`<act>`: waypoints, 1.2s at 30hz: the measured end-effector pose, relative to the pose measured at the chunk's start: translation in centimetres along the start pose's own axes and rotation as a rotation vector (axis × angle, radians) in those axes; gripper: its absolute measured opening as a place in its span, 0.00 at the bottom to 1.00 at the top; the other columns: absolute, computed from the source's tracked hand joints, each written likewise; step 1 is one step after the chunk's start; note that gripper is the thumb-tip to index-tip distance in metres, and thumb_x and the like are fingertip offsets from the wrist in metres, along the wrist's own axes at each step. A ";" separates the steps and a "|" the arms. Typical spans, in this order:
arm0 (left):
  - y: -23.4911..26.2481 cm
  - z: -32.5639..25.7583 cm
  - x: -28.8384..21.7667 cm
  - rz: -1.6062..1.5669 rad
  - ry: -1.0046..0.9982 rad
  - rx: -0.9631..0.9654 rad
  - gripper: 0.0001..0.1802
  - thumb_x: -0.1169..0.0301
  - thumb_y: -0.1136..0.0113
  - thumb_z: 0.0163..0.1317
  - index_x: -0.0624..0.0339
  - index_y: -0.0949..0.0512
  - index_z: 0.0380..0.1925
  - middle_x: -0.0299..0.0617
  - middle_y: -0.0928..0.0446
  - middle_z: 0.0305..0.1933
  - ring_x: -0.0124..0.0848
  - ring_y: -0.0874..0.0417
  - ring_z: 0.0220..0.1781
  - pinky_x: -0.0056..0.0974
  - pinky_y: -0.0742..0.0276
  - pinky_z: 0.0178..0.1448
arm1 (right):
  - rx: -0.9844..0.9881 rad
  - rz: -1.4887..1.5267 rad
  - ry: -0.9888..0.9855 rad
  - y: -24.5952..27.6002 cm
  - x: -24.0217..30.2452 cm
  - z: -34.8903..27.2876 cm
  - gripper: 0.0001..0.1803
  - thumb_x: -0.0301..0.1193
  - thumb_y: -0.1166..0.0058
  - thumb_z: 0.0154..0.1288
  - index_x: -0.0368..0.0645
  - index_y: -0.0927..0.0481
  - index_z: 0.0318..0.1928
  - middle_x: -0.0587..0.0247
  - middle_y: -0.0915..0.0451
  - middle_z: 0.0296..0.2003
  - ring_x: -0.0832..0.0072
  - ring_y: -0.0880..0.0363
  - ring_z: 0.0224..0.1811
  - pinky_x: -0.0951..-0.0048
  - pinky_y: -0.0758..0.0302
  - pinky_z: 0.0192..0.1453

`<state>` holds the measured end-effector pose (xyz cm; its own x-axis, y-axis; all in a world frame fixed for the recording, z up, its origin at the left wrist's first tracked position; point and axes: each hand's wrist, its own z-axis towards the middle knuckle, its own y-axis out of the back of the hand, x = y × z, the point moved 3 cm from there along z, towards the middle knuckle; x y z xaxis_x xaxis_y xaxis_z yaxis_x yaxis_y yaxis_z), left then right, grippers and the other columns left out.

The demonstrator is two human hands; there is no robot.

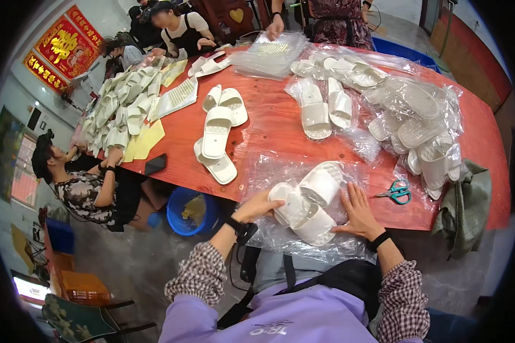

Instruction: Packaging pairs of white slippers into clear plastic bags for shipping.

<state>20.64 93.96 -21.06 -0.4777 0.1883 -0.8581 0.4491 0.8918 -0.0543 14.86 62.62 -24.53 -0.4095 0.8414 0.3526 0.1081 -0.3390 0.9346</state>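
A pair of white slippers lies in front of me on a clear plastic bag point(260, 171) at the table's near edge. One slipper point(320, 184) points away to the right, and the other slipper point(315, 226) has its strap end toward me. My left hand point(258, 207) grips the left end of the pair, thumb on top of the sole and the other fingers partly hidden. Flat beside the pair on the right, my right hand point(359, 214) rests on the plastic with its fingers spread, thumb near the closer slipper's toe.
Teal-handled scissors point(399, 192) lie right of my right hand. Bagged slippers point(418, 108) pile up at the right, loose slippers point(216, 134) lie left of centre, and a larger heap point(123, 103) is farther left. A blue bucket point(191, 211) stands below. Other people work around the table.
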 end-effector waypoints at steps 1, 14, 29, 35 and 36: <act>2.9 -0.9 2.1 0.202 0.059 -0.085 0.18 0.66 0.40 0.64 0.63 0.24 0.52 0.34 0.20 0.39 0.22 0.22 0.38 0.29 0.26 0.37 | 0.010 -0.056 0.021 0.0 0.4 0.4 0.66 0.69 0.41 0.41 0.42 0.50 0.73 0.36 0.57 0.72 0.44 0.61 0.75 0.48 0.62 0.76; 22.1 -13.9 -3.3 -0.406 -0.462 -0.444 0.25 0.71 0.45 0.67 0.64 0.37 0.62 0.46 0.29 0.62 0.38 0.25 0.61 0.48 0.25 0.61 | 0.010 -0.079 -0.003 0.5 0.2 0.0 0.65 0.66 0.38 0.40 0.44 0.49 0.73 0.35 0.59 0.72 0.43 0.63 0.75 0.48 0.62 0.76; -15.8 -10.9 -10.4 1.216 -1.237 0.018 0.21 0.65 0.39 0.54 0.57 0.22 0.48 0.49 0.26 0.58 0.41 0.34 0.69 0.61 0.47 0.72 | -0.009 -0.213 0.022 -1.8 -1.5 0.0 0.61 0.63 0.37 0.40 0.45 0.46 0.72 0.35 0.57 0.72 0.42 0.61 0.75 0.47 0.60 0.75; -23.7 -12.1 -5.1 1.357 -1.639 0.294 0.19 0.68 0.48 0.53 0.68 0.22 0.43 0.49 0.25 0.55 0.43 0.30 0.66 0.47 0.41 0.74 | 0.072 -0.182 -0.021 -0.7 -0.1 0.8 0.61 0.54 0.33 0.39 0.41 0.46 0.71 0.34 0.54 0.71 0.41 0.57 0.74 0.44 0.53 0.74; -24.7 -12.0 -4.6 1.383 -1.635 0.344 0.19 0.69 0.50 0.55 0.69 0.22 0.43 0.52 0.25 0.54 0.44 0.28 0.62 0.45 0.39 0.73 | 0.074 -0.189 -0.020 -0.3 0.1 0.7 0.61 0.54 0.33 0.39 0.41 0.46 0.71 0.34 0.54 0.71 0.41 0.57 0.74 0.44 0.53 0.74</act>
<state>2.68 76.00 -9.61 0.9927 -0.1162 0.0321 0.0186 0.4105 0.9117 15.43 63.08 -24.76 -0.4111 0.8954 0.1712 0.0975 -0.1435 0.9848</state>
